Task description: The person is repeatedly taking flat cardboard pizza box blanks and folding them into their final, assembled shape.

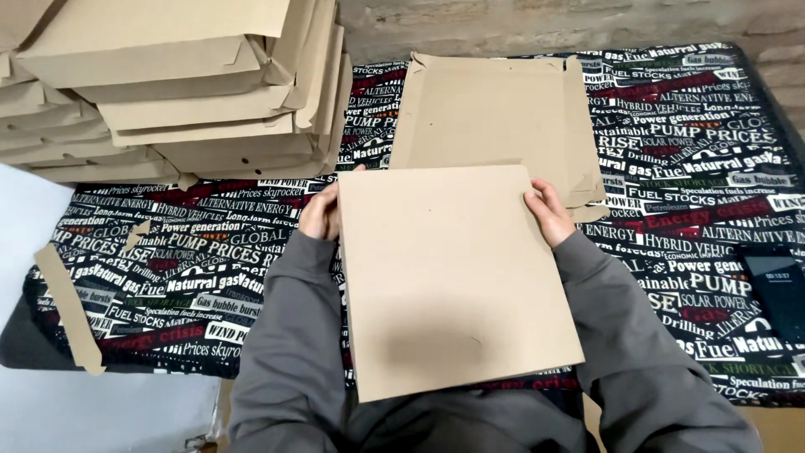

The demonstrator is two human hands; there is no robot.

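Gripping the cardboard box (453,277) by its side edges with both hands' fingers (537,201), we judge a loose hold could let it slide.

Our bench (688,168) under a brick wall (545,21)

We see a black cloth printed with white and red lettering covering it, in soft, even light.

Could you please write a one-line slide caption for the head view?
Both hands, left and right, hold a cardboard panel above a printed cloth.
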